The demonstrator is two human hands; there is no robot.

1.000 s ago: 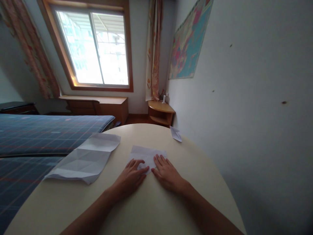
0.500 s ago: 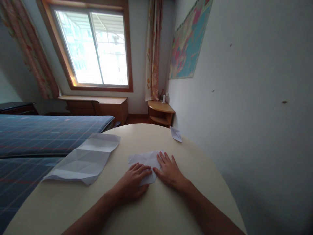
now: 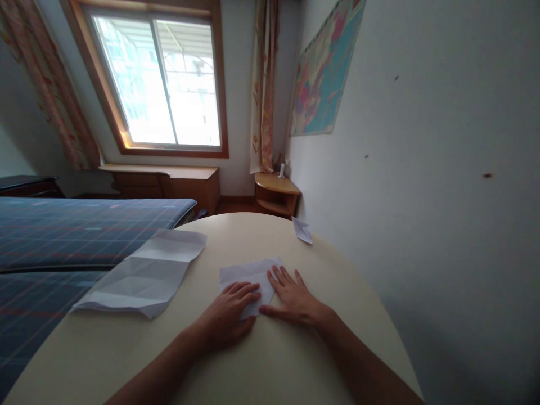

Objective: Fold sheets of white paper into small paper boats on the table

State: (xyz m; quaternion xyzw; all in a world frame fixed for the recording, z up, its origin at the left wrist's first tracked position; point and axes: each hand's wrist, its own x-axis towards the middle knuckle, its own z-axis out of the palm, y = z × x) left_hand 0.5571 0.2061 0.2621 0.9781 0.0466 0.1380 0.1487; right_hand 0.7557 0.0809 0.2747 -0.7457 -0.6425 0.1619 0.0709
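A small folded white paper (image 3: 247, 275) lies on the round cream table (image 3: 261, 360) in front of me. My left hand (image 3: 228, 315) rests flat on the paper's near left part, fingers stretched out. My right hand (image 3: 293, 298) lies flat beside it, its fingers pressing the paper's right edge. Both hands are spread and hold nothing; they nearly touch each other over the paper's near corner.
A larger creased white sheet (image 3: 145, 273) lies at the table's left edge, partly over a blue plaid bed (image 3: 63, 230). A tiny folded paper piece (image 3: 302, 230) sits at the far right rim by the white wall (image 3: 422, 169). A window and wooden furniture stand beyond.
The paper has been folded smaller and turned, its far edge now nearer to me. Both hands shifted slightly and stay flat on it.
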